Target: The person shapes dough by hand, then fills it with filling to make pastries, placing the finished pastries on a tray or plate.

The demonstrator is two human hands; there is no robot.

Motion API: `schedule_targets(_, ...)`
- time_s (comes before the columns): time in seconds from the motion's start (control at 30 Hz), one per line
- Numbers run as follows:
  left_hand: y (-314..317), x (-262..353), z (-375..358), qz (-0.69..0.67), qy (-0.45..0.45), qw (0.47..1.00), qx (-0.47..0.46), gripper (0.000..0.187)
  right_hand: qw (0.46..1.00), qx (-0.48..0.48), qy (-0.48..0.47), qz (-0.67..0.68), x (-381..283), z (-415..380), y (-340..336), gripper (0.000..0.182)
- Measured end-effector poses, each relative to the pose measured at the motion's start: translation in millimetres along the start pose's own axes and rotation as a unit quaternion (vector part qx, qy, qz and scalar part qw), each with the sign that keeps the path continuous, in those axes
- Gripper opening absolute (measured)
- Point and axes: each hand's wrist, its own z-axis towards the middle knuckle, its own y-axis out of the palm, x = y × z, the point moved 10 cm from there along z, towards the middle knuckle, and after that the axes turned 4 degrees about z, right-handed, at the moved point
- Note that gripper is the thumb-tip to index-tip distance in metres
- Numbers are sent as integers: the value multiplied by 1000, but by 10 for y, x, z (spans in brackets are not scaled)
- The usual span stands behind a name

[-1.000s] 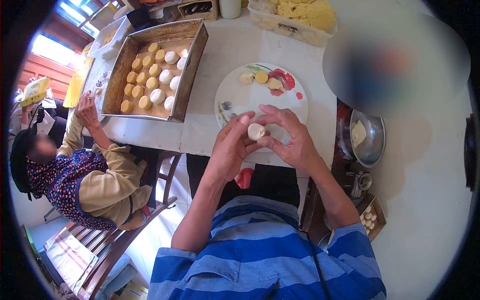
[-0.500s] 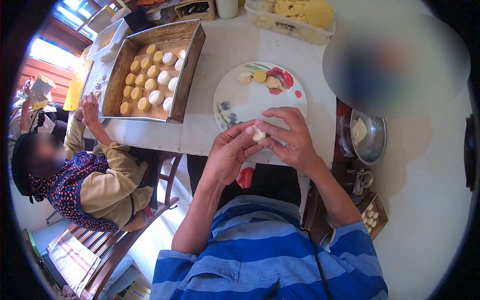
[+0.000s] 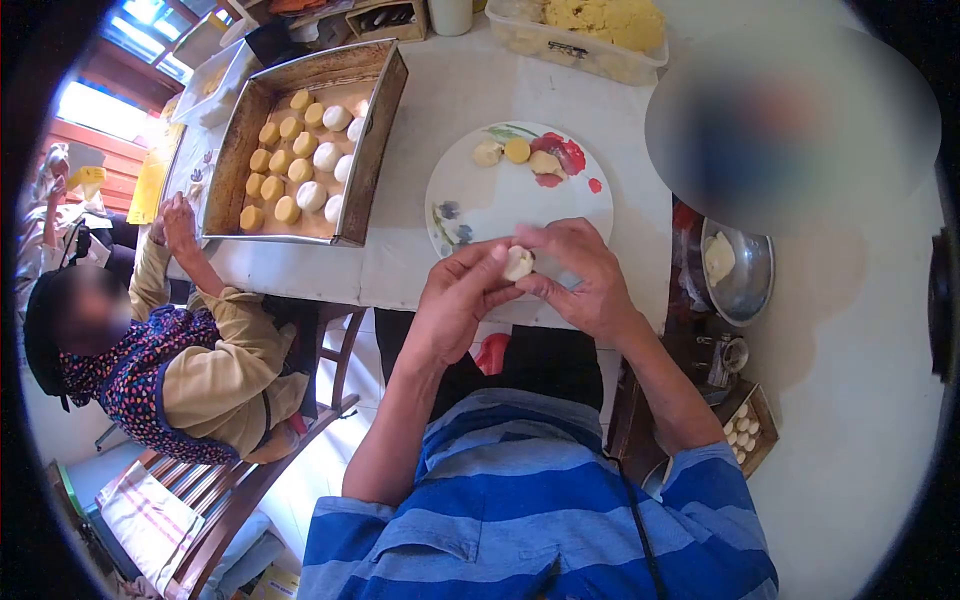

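Between my fingers is a small white ball of dough (image 3: 519, 264), with a pleated or open spot on its upper side. My left hand (image 3: 455, 305) grips it between thumb and fingers. The thumb and fingers of my right hand (image 3: 585, 285) are at the ball's right side, its upper fingers blurred by motion. Both hands are over the near edge of a flowered white plate (image 3: 500, 205). Toward the plate's far rim lie a pale dough lump (image 3: 487, 153), a yellow round (image 3: 517, 150) and a flattened dough piece (image 3: 546, 166).
Left of the plate, a metal baking tray (image 3: 378, 150) holds several yellow and white rounds. A plastic tub of yellow filling (image 3: 590, 40) stands at the back. A steel bowl with dough (image 3: 740, 275) and a box of small dough balls (image 3: 745, 435) are right. Another person (image 3: 190, 350) sits left.
The dough ball has turned in my fingers, so more of its pleated side shows. My right fingers have shifted around it. The plate's contents look the same.
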Motion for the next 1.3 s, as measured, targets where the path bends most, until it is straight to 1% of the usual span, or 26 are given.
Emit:
schedule_targets(0.03, 9, 0, -10, 1, 0, 1000, 0, 35, 995, 8, -74, -60, -97, -16, -5, 68)
schedule_targets(0.07, 31, 23, -28, 10, 11, 1000, 4, 37, 995, 9, -74, -61, -80, -40, -1, 68)
schedule_targets(0.13, 29, 17, -29, 18, 20, 1000, 7, 38, 982, 35, -115, -145, -230, -75, -11, 66)
schedule_targets(0.17, 27, -4, -14, -9, 24, 1000, -7, 37, 982, 36, -115, -144, -267, -73, -2, 66)
schedule_targets(0.2, 35, -8, -8, -37, 29, 999, -21, 37, 994, 45, -73, -62, -224, -47, -34, 67)
schedule_targets(0.23, 33, -12, -12, -36, 29, 999, -20, 37, 998, 53, -31, 21, -154, -33, -57, 68)
schedule_targets(0.27, 44, -24, -13, -40, 24, 999, -24, 37, 998, 54, -31, 21, -149, -34, -66, 68)
schedule_targets(0.33, 85, -35, -16, -44, 18, 998, -29, 38, 1000, 23, 13, -7, -56, -43, -33, 69)
schedule_targets(0.37, 45, -11, -23, -11, 23, 1000, 8, 39, 1000, 23, 14, -7, -49, -47, -33, 69)
schedule_targets(0.4, -11, 15, -31, 23, 30, 998, 45, 39, 999, 23, -5, -35, -77, -48, -29, 70)
schedule_targets(0.43, -30, 0, -23, 23, 29, 998, 46, 39, 998, 22, -23, -62, -110, -52, -20, 71)
schedule_targets(0.47, -27, 10, -10, 50, 46, 997, 33, 40, 998, 22, -23, -61, -129, -41, -16, 71)
schedule_targets(0.53, 7, 59, -9, 77, 64, 995, 19, 41, 1000, 20, -4, 10, -161, 16, -30, 64)
schedule_targets(0.57, 23, 55, -23, 21, 54, 998, 17, 40, 1000, 20, -4, 10, -176, 22, -66, 64)
schedule_targets(0.6, 27, 47, -28, -36, 43, 998, 16, 40, 999, 33, 2, 32, -157, 31, -137, 56)
schedule_targets(0.63, 13, 42, -27, -37, 43, 998, 17, 40, 997, 45, 8, 55, -140, 39, -200, 48)
schedule_targets(0.67, -15, 31, -27, -39, 42, 998, 22, 39, 997, 44, 9, 56, -148, 50, -234, 48)
schedule_targets(0.73, -53, 5, -25, -43, 38, 998, 25, 39, 999, 5, 19, 35, -152, 69, -217, 35)
schedule_targets(0.77, -53, -13, -20, -43, 32, 998, 20, 39, 999, 6, 21, 34, -153, 76, -223, 35)
schedule_targets(0.83, -23, -39, -16, -43, 24, 999, 13, 39, 996, -7, 64, 64, -76, 83, -187, 34)
schedule_targets(0.87, -1, -16, -20, -30, 40, 999, 20, 39, 996, -6, 65, 63, -69, 89, -186, 34)
schedule_targets(0.93, -3, 8, -26, -18, 55, 998, 27, 38, 988, -14, 95, 122, 4, 96, -147, 34)
schedule_targets(1.0, 11, -18, -18, -10, 37, 999, 9, 38, 988, -21, 94, 120, -29, 142, -130, 34)
schedule_targets(1.1, 30, 9, -18, 4, 35, 999, 16, 37, 988, -35, 95, 115, -46, 187, -106, 34)
schedule_targets(1.23, 30, 11, -11, 41, 50, 998, 19, 37, 987, -57, 112, 103, 7, 178, -60, 32)
schedule_targets(1.3, 13, -3, -3, 65, 43, 997, 29, 37, 986, -38, 121, 108, 54, 152, -69, 31)
